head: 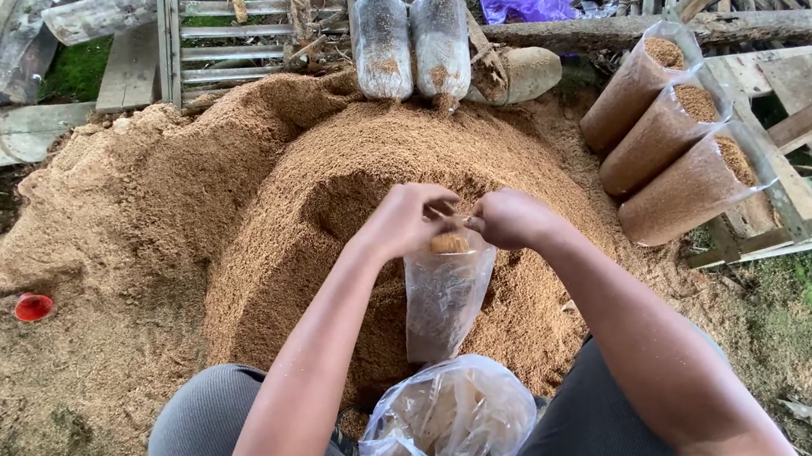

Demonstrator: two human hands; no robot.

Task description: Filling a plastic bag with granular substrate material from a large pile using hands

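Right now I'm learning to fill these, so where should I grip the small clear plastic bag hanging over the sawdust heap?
Probably at its open top rim. The small clear plastic bag hangs limp and nearly empty, so only the mouth gives purchase. Come from above with one hand on each side, as the left hand and right hand do, which keeps the mouth spread above the brown sawdust heap.

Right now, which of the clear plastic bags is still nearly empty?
The clear bag hanging from both hands; the three bags leaning at right are packed full of sawdust.
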